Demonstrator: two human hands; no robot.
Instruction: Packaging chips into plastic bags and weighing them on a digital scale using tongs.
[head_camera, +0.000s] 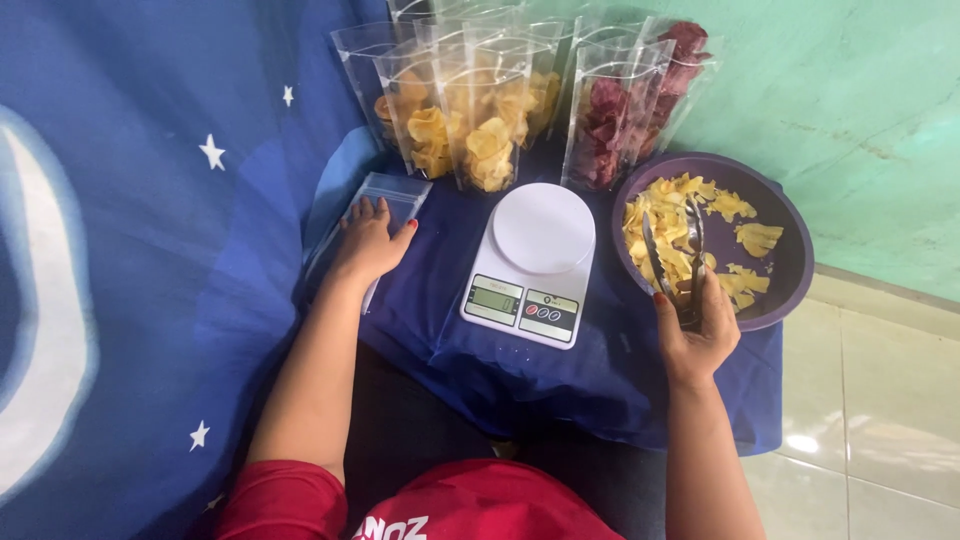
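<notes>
My left hand (368, 243) rests flat on a stack of empty clear plastic pouches (392, 190) lying on the blue cloth. My right hand (697, 335) grips metal tongs (676, 258), whose tips reach into a dark purple bowl (790, 262) of yellow chips (668, 228). A white digital kitchen scale (533, 262) sits between the two hands with nothing on its round platform.
Behind the scale stand several clear pouches filled with yellow chips (488, 140) and, to their right, pouches of dark red chips (612, 125). A blue star-patterned cloth (150, 250) covers the low surface and left side. A green wall (860, 100) and pale tiled floor (870, 440) lie right.
</notes>
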